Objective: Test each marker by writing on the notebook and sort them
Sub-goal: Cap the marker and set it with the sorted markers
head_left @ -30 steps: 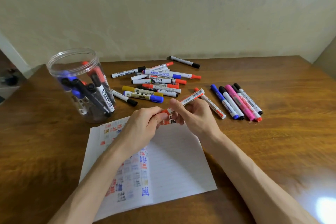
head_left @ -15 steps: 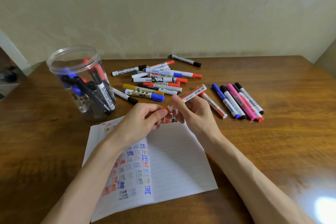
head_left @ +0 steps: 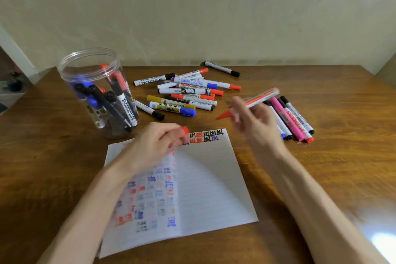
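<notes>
My right hand [head_left: 255, 122] grips a red marker [head_left: 260, 98], uncapped, its red tip pointing left above the table; it is motion-blurred. My left hand [head_left: 158, 146] pinches the red cap [head_left: 185, 130] over the top of the open notebook [head_left: 214, 188]. The notebook's top line carries red, black and blue test marks [head_left: 205, 136]. A loose pile of markers [head_left: 188, 92] lies behind the notebook. A sorted row of markers [head_left: 293, 120] lies to the right, partly hidden by my right hand.
A clear plastic jar [head_left: 96, 92] holding several markers stands at the left on the wooden table [head_left: 342, 167]. A single black marker [head_left: 222, 68] lies by the wall at the back. The table's left corner drops off near the jar.
The cap came off the red marker. My right hand swung the marker up and to the right while my left hand stayed over the notebook with the cap.
</notes>
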`<state>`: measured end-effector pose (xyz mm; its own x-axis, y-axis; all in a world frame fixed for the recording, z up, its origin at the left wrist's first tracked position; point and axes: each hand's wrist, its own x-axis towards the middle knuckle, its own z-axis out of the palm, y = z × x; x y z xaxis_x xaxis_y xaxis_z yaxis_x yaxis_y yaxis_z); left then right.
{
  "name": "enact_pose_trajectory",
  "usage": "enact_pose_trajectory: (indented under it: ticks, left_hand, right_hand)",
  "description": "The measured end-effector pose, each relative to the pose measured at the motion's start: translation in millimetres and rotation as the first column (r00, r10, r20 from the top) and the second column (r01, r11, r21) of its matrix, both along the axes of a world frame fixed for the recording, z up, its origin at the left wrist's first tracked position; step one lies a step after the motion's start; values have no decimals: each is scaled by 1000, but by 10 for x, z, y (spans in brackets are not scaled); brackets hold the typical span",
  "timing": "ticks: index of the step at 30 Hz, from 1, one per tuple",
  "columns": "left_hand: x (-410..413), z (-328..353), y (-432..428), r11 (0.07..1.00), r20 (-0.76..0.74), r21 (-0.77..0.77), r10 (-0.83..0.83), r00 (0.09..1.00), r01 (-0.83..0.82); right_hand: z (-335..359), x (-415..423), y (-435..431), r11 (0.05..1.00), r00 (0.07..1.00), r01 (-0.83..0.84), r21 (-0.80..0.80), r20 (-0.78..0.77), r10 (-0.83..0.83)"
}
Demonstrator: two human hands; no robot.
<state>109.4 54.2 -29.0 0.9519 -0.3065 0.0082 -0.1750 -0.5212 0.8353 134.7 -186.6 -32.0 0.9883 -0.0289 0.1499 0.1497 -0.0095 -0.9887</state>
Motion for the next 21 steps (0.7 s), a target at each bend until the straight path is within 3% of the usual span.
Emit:
enact_pose_trajectory:
  ticks: [2,4,7,11,17,21]
  left_hand:
    - [5,10,185,998,-9,-21,56,998,-56]
    - [7,-11,202,996,2,-35,77,997,-77]
    - [1,-90,80,995,6,46,84,996,-84]
    - [-10,-141,69,976,19,181,116,993,-118]
    - [-20,-202,44,931,134,328,124,983,-162]
    - [-24,-243,9,922,210,325,144,967,-208]
  right_hand:
    - [21,61,-120,997,997,74,-18,-20,-74]
    - [-31,75,-40,991,997,40,-127,-66,-48]
    - [-123,60,90,962,994,47,-271,-82,-72]
    - [-127,89,-97,962,982,126,-242,-107,-155]
    - [-278,152,-103,894,979,177,-411,-17,-202]
    - [-318,163,-99,875,983,172,-453,18,-185]
